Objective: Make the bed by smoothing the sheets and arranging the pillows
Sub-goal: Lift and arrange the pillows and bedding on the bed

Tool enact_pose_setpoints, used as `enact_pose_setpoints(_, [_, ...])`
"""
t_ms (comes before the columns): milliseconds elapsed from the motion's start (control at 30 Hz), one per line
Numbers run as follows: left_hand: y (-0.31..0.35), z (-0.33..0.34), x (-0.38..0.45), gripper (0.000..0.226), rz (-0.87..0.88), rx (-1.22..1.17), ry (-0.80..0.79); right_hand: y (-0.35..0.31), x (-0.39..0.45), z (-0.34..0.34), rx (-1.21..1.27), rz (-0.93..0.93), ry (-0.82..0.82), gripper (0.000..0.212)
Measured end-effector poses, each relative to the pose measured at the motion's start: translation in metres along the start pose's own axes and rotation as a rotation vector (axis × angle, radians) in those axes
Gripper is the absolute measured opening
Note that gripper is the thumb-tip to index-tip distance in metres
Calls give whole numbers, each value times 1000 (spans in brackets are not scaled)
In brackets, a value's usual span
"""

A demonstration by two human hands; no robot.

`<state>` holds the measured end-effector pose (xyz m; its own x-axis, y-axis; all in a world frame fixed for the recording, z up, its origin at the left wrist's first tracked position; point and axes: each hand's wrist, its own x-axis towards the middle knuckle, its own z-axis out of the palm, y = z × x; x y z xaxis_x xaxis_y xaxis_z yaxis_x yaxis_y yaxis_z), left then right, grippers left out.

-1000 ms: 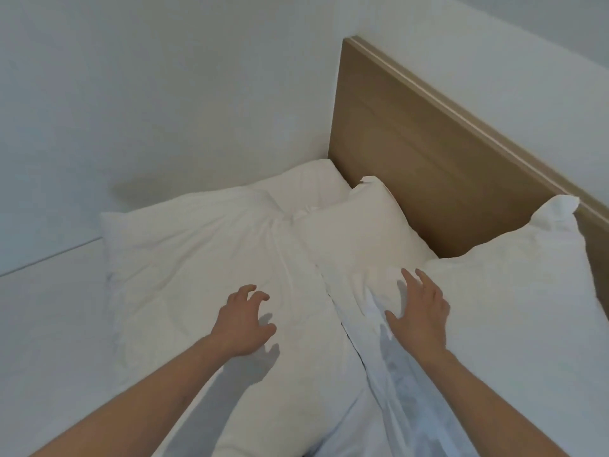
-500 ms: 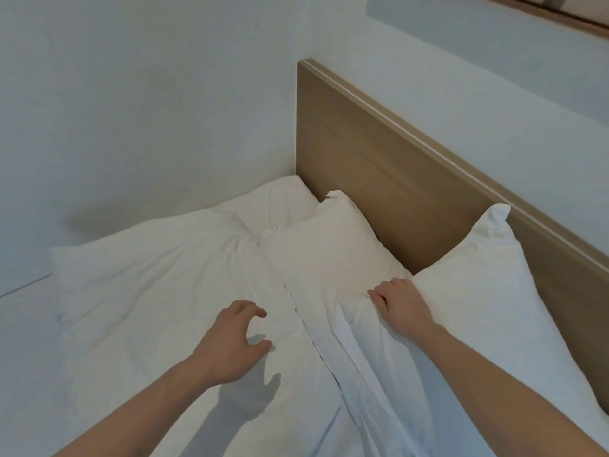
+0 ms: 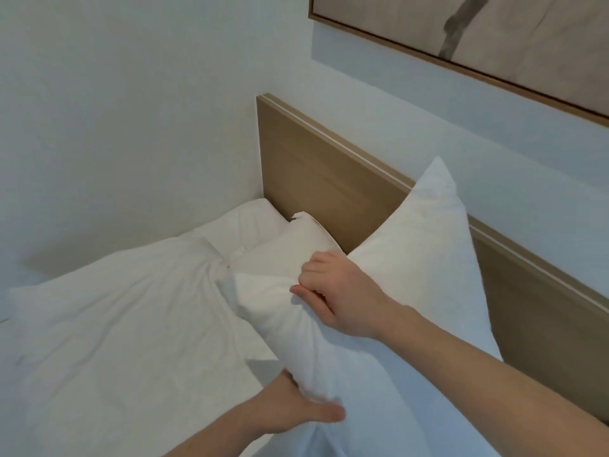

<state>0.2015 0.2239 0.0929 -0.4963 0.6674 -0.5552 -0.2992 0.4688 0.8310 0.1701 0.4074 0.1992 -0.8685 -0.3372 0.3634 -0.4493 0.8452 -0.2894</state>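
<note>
The large white square fabric pillow (image 3: 412, 258) stands tilted on one edge at the right of the bed, its upper corner raised above the flat light-brown wooden headboard (image 3: 316, 173) and its back leaning toward that board; the right hand (image 3: 336, 291) is clenched on a bunch of the pillow's cloth at its left corner, and the left hand (image 3: 296, 410) grips the pillow's lower edge from beneath, thumb pressed into the fabric; just behind the right hand lies a smaller white pillow (image 3: 290, 245) against the headboard, and to the left a rumpled white duvet (image 3: 131, 324) spreads over the mattress, gathered into creases near the pillows; a white painted wall (image 3: 131, 110) closes the corner, and a wood-framed picture (image 3: 478, 34) hangs above; the step in hand appears to be lifting and arranging this pillow, with the covers not yet smoothed; the next move likely calls for both hands to hold firm, swing the pillow square to the headboard and set it down evenly, since soft filling may slump and the case may twist.
</note>
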Motion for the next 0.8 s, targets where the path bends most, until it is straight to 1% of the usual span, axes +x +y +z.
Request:
enact_pose_setpoints(33, [1,4,-2,91,-3,-109,67,-10,15,-3,3,-35,4,39])
enact_pose_setpoints(100, [0,5,-7,71,-36,-307,278,-22,43,-2,-5,-76,-12,40])
enact_pose_setpoints(133, [-3,2,-9,71,-29,-373,375,-25,54,1,-5,-86,-23,41])
enact_pose_setpoints(200, [-3,-4,-17,71,-9,-419,529,-33,71,10,0,-108,-32,40])
enact_pose_setpoints(233, [0,-6,-21,63,-1,-417,596,-38,80,14,4,-131,-26,39])
enact_pose_setpoints(300, [10,-14,-29,49,32,-468,689,-49,98,13,17,-171,13,38])
enact_pose_setpoints(333, [18,-20,-33,49,82,-512,712,-52,108,9,26,-168,48,38])
enact_pose_setpoints(400, [34,-38,-45,61,152,-581,741,-51,125,-4,68,-110,139,33])
enact_pose_setpoints(433, [41,-50,-51,62,179,-601,753,-46,129,-11,93,-60,183,26])
enact_pose_setpoints(467, [48,-63,-59,55,210,-620,767,-41,130,-15,112,-6,227,18])
enact_pose_setpoints(500, [55,-76,-68,47,238,-639,785,-36,127,-15,122,46,274,16])
enact_pose_setpoints(533, [60,-90,-77,41,265,-653,803,-31,122,-13,129,95,318,20])
enact_pose_setpoints(600, [66,-116,-95,37,301,-681,838,-18,102,5,169,221,362,36])
enact_pose_setpoints(667, [61,-141,-115,44,303,-727,866,-9,80,30,297,453,323,62])
enact_pose_setpoints(733, [53,-167,-139,54,321,-798,885,-6,64,56,515,734,220,94])
enact_pose_setpoints(767, [49,-178,-152,57,339,-830,878,-8,58,69,606,837,139,103])
enact_pose_setpoints(800, [44,-190,-164,57,355,-859,859,-10,54,84,679,915,36,103])
